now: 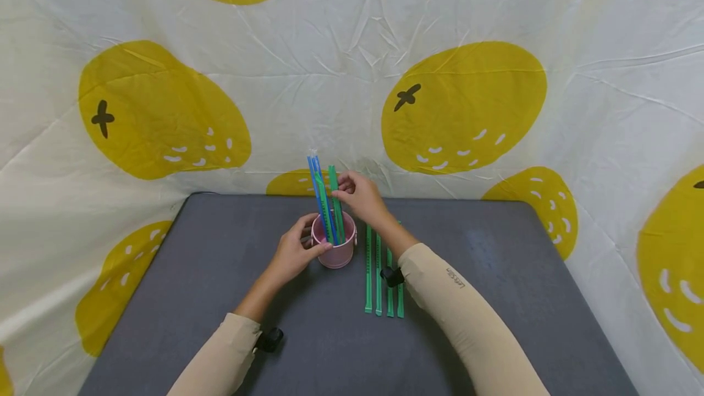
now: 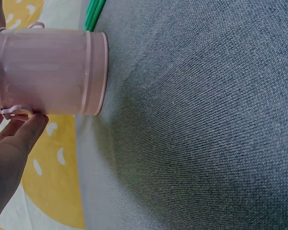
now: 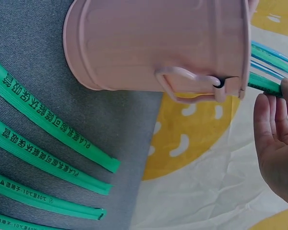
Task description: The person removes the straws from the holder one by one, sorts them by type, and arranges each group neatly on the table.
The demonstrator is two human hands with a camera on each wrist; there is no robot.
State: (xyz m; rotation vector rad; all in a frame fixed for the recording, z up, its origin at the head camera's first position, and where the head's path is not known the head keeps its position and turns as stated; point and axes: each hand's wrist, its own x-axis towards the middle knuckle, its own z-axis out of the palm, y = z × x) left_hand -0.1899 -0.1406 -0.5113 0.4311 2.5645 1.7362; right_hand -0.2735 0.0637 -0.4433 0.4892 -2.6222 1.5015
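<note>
A small pink metal bucket [image 1: 337, 258] with little side handles stands upright on the table. My left hand [image 1: 295, 248] holds it, thumb at the near rim and fingers round the left side. With its fingertips my right hand [image 1: 360, 198] pinches a green wrapped straw [image 3: 265, 85], whose lower end is inside the bucket. Beside that straw, blue straws [image 1: 313, 171] in clear wrap and another green wrapped straw [image 1: 324, 208] lean in the bucket. Several green wrapped straws [image 3: 53, 122] with black print lie side by side on the table, right of the bucket, partly under my right forearm.
The dark grey cloth-covered table [image 1: 220, 249] reaches back to a cream curtain [image 1: 330, 109] with large yellow fruit prints. Dark wrist cameras [image 1: 269, 340] sit on both sleeves.
</note>
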